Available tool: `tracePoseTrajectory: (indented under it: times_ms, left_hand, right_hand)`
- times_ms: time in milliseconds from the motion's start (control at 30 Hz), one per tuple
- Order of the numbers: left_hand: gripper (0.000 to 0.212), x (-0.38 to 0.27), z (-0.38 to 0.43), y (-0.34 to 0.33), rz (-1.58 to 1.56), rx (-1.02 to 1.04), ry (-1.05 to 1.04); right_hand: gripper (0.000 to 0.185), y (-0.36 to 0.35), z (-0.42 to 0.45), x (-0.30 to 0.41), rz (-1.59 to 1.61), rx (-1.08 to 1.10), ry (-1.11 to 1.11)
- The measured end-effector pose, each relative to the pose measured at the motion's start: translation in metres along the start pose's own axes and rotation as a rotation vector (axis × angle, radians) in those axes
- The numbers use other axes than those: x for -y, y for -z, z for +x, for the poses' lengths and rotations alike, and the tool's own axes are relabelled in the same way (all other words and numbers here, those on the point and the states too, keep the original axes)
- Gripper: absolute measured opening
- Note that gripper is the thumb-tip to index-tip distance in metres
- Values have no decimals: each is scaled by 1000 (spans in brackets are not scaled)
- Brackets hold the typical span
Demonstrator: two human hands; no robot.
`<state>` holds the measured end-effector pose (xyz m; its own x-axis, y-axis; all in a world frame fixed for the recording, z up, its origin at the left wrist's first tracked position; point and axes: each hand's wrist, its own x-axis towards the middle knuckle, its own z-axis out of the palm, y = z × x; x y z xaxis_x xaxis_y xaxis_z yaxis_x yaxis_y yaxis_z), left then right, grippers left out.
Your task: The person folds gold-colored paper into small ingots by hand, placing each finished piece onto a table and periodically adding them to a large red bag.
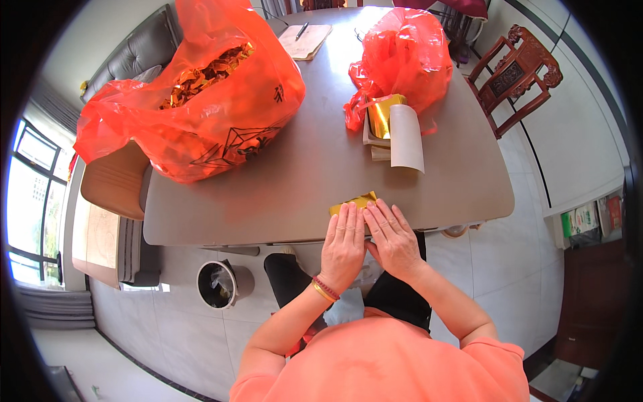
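Observation:
A small sheet of gold foil paper [352, 203] lies near the front edge of the table, its far corners raised a little. My left hand [343, 246] rests palm down over its near left part, fingers stretched out. Beside it, my right hand [394, 243] covers the near right part in the same flat way. The two hands almost touch at the index fingers. What is under the fingers is hidden. Farther back stands a stack of gold foil paper [386, 118], with one sheet [407, 138] showing its pale back and curling over the stack.
A large red plastic bag [226, 120] holding folded gold foil pieces [206, 75] fills the left of the table [311, 176]. Another red bag [402, 55] sits behind the stack. A notebook [301, 42] with a pen [302, 31] lies far back. A bin [243, 284] stands on the floor.

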<state>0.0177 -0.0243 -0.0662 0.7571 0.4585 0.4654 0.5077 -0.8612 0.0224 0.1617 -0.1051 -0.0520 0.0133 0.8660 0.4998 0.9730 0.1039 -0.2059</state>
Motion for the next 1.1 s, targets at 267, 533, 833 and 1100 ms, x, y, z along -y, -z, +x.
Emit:
tracePoseTrajectory:
  times_ms: [267,533,833,1100]
  left_hand:
    - [71,17,-11,20,-17,19,69]
    - [71,22,-5,10,-72,-7,42]
    - [75,30,-11,6,-39,-4,-12]
    - [84,6,8,5,8,28,72]
  right_hand:
    - [62,7,-2,-9,-101,27,-43]
    - [76,23,1,4,-37,-38,-101]
    - [80,6,13,-8,-64,82,-9]
    - [72,8,11,-5,-85,146,16]
